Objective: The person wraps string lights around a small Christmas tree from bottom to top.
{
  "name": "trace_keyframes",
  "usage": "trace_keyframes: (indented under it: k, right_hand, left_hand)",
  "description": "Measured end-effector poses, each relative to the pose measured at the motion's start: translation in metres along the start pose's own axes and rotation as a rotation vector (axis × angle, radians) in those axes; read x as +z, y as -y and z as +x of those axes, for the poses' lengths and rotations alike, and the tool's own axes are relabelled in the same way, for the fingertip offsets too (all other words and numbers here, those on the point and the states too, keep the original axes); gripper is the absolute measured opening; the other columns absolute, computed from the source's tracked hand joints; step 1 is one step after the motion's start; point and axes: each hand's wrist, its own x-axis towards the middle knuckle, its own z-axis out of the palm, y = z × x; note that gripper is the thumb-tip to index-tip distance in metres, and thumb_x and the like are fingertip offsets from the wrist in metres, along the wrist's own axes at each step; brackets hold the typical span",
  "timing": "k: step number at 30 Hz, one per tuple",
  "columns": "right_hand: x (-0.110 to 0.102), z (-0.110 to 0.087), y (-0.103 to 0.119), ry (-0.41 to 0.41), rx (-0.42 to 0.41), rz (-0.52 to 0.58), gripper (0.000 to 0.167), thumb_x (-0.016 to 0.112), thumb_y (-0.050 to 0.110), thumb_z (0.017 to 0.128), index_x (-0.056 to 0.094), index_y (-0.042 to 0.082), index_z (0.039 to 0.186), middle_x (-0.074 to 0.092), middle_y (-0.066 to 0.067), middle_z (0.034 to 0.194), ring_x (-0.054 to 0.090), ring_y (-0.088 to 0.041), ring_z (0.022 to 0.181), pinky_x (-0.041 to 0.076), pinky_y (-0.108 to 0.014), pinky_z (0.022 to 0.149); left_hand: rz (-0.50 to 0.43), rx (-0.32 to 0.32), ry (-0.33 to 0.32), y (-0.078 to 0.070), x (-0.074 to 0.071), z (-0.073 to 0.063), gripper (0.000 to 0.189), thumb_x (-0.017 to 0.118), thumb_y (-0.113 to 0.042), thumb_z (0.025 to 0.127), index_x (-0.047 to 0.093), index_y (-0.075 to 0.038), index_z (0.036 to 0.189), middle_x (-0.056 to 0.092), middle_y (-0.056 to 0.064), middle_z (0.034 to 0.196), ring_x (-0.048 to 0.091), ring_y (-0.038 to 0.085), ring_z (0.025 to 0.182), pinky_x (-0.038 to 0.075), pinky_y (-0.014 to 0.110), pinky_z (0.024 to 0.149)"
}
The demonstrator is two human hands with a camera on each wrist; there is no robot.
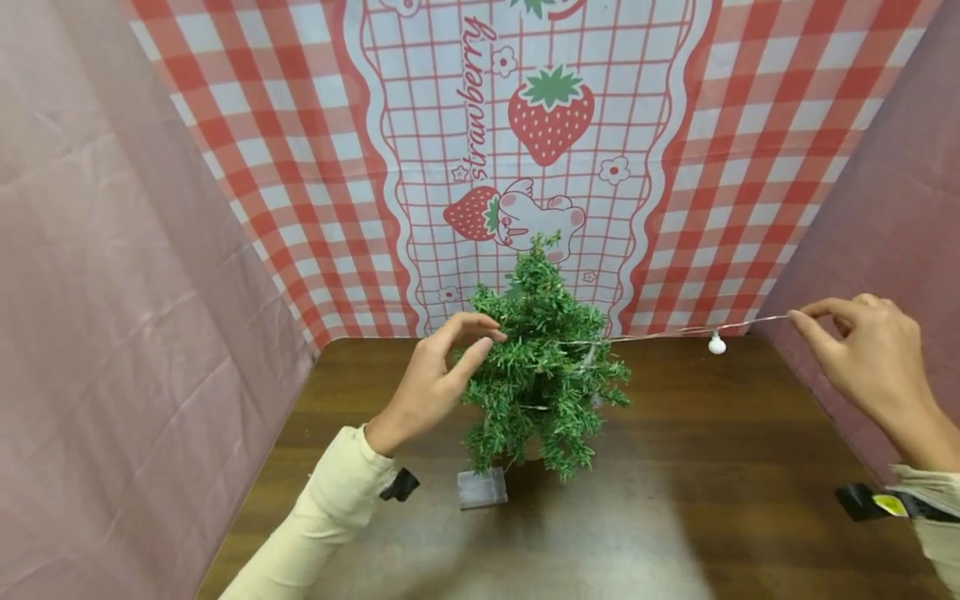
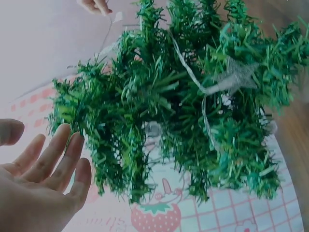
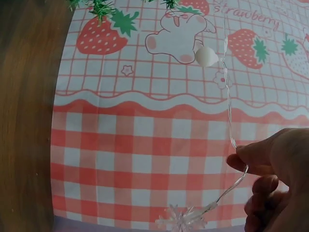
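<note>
A small green artificial Christmas tree (image 1: 542,358) stands on the table, a clear string of lights (image 1: 660,335) wound partly through its branches. My right hand (image 1: 870,350), off to the right, pinches the string between thumb and forefinger and holds it taut. A white ball bulb (image 1: 717,342) hangs from that stretch. In the right wrist view a clear snowflake ornament (image 3: 181,218) dangles past the fingers. At the tree's left side, my left hand (image 1: 438,367) has loosely bent fingers at the branches, holding nothing. The left wrist view shows a silvery star (image 2: 236,77) among the branches.
A grey box (image 1: 482,488), likely the string's battery case, lies on the brown wooden table (image 1: 637,517) before the tree. Behind rises a red-checked strawberry cloth (image 1: 555,117). Pink fabric walls (image 1: 135,333) close both sides.
</note>
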Motion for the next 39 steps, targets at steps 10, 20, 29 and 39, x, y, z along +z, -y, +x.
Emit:
trace_keyframes:
  k: [10, 20, 29, 39]
  right_hand:
    - [0.030, 0.024, -0.010, 0.136, 0.063, 0.022, 0.026, 0.065, 0.021, 0.095, 0.074, -0.004, 0.094, 0.068, -0.013, 0.066, 0.047, -0.004, 0.046, 0.035, -0.028, 0.051]
    - [0.066, 0.044, -0.022, 0.176, 0.153, 0.018, 0.033, 0.064, 0.027, 0.092, 0.074, -0.004, 0.094, 0.072, -0.021, 0.080, 0.058, -0.012, 0.058, 0.041, -0.040, 0.061]
    - [0.094, 0.078, -0.012, 0.184, 0.188, 0.040, 0.033, 0.060, 0.022, 0.090, 0.074, -0.008, 0.097, 0.072, -0.025, 0.086, 0.060, -0.020, 0.061, 0.044, -0.044, 0.063]
    - [0.131, 0.104, 0.021, 0.299, 0.084, 0.122, 0.026, 0.054, 0.006, 0.087, 0.071, -0.010, 0.100, 0.070, -0.029, 0.095, 0.066, -0.046, 0.086, 0.049, -0.057, 0.073]
  left_hand:
    - [0.033, -0.033, -0.050, -0.001, -0.024, 0.000, 0.020, 0.051, -0.015, 0.105, 0.060, -0.010, 0.122, 0.067, 0.006, 0.114, 0.062, 0.016, 0.080, 0.055, 0.034, 0.069]
    - [0.096, -0.058, -0.065, 0.009, -0.036, -0.001, 0.019, 0.056, -0.005, 0.101, 0.062, -0.003, 0.119, 0.068, 0.011, 0.115, 0.064, 0.026, 0.106, 0.051, 0.039, 0.091]
    - [0.131, -0.103, -0.053, 0.016, -0.046, 0.002, 0.017, 0.057, -0.007, 0.100, 0.063, -0.005, 0.116, 0.068, 0.012, 0.114, 0.065, 0.023, 0.102, 0.053, 0.040, 0.089]
    - [0.167, -0.100, -0.017, 0.017, -0.052, 0.006, 0.016, 0.057, -0.007, 0.100, 0.063, -0.004, 0.115, 0.067, 0.010, 0.112, 0.064, 0.020, 0.101, 0.054, 0.035, 0.085]
